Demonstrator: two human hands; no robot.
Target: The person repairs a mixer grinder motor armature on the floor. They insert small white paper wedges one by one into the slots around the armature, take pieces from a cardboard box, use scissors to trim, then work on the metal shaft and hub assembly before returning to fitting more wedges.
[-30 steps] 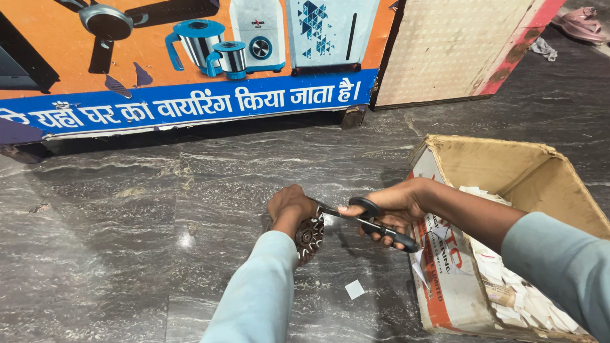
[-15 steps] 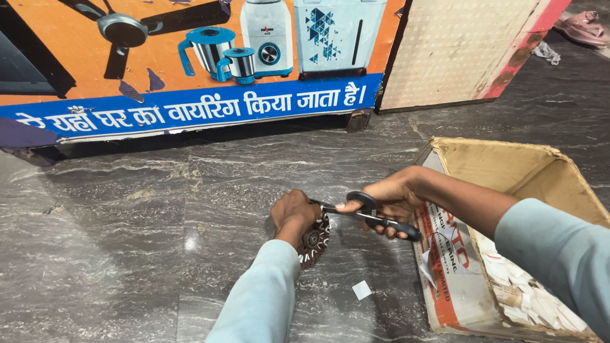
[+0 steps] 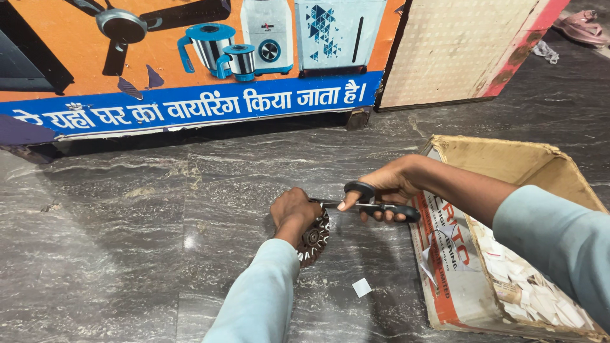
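Black-handled scissors (image 3: 372,204) are gripped by the right hand (image 3: 387,187), blades pointed at a round wound coil (image 3: 312,240) that is clasped by the left hand (image 3: 293,213) on the grey stone floor (image 3: 127,216), just beside a cardboard box (image 3: 508,165) of paper scraps.

Bright even daylight, sharp focus, small glare spot on the polished stone floor (image 3: 189,242), soft shadows under the arms

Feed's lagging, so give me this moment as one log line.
left hand: holds round wound motor part on stone floor | right hand: grips black-handled scissors, blades at part | cardboard box: right, paper slips inside
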